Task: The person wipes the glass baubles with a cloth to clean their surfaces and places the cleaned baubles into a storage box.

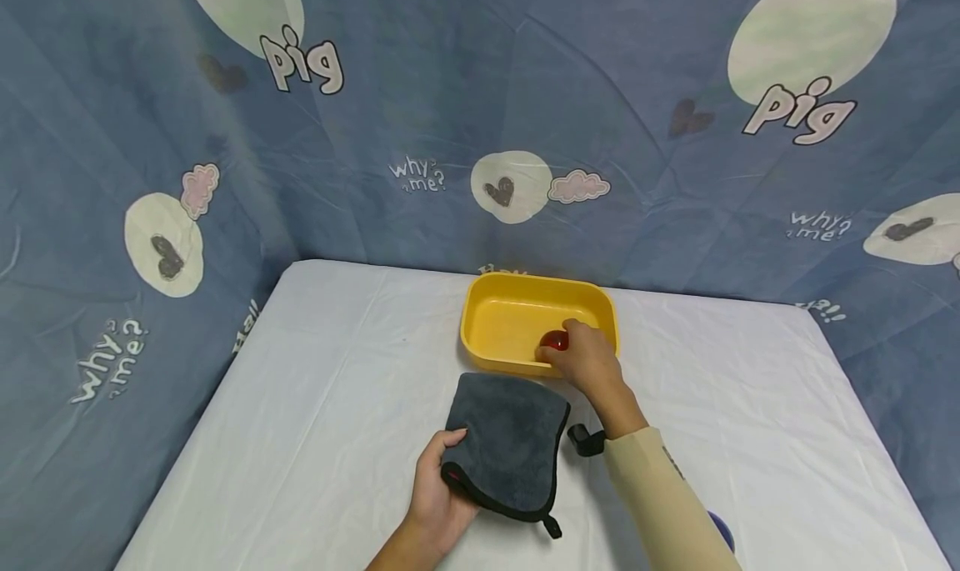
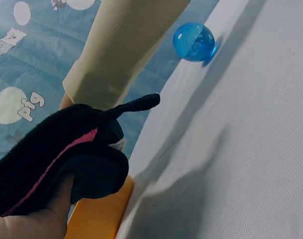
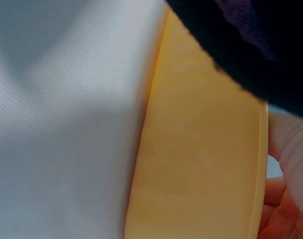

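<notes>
A folded dark grey towel (image 1: 506,442) with black edging and a small hanging loop is gripped by my left hand (image 1: 441,508), thumb on top. Over the near right part of a yellow plastic tray (image 1: 498,317), my right hand (image 1: 591,358) holds a shiny red ball (image 1: 555,338) between thumb and fingers. Whether the ball touches the tray's floor I cannot tell. In the right wrist view the tray's outer wall (image 3: 201,139) fills the middle, and part of the right hand (image 3: 295,159) shows beyond its rim; the dark towel covers the upper corner.
A clear blue ball (image 2: 193,42) lies on the white-covered table (image 1: 330,438), mostly hidden by the right sleeve (image 1: 660,496) in the head view. A black wrist-worn piece (image 1: 585,440) sticks out beside the cuff. Blue printed cloth (image 1: 420,96) hangs behind.
</notes>
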Demonstrator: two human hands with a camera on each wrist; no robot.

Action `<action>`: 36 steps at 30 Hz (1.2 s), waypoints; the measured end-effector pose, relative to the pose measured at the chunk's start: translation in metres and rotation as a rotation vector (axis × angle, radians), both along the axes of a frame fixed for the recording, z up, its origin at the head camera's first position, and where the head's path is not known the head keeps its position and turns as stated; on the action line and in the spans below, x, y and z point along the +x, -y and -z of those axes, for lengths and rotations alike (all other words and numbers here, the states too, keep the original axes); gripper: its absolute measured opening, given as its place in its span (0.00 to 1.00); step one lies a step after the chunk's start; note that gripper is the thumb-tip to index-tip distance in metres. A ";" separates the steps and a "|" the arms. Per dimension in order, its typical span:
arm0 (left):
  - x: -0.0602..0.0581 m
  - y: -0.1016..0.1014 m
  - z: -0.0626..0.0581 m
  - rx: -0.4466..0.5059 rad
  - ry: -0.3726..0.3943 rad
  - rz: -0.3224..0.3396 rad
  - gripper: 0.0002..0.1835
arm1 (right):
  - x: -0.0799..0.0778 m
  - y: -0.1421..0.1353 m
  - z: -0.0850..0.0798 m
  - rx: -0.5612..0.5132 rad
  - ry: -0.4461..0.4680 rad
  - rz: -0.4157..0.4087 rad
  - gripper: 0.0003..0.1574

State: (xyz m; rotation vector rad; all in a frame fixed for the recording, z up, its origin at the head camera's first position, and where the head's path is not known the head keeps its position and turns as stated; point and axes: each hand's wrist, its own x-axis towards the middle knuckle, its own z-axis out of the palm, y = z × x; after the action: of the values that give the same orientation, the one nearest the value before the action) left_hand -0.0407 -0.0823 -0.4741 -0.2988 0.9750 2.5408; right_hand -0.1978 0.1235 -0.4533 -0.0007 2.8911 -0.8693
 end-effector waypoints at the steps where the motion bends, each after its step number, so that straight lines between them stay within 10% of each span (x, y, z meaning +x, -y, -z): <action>1: 0.000 0.000 0.000 0.002 0.000 0.001 0.37 | 0.000 0.000 0.000 0.001 -0.003 -0.003 0.31; 26: 0.000 -0.001 0.004 0.009 0.006 0.004 0.38 | 0.003 -0.001 0.010 0.043 -0.095 -0.045 0.28; 36: -0.002 0.001 0.002 0.020 0.008 -0.003 0.37 | 0.016 -0.013 -0.011 0.047 -0.167 -0.070 0.48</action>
State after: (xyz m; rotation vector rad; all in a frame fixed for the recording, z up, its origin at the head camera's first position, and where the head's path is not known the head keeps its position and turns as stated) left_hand -0.0429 -0.0833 -0.4759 -0.3049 0.9466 2.5481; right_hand -0.1817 0.1367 -0.4428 -0.1773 3.0440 -0.8269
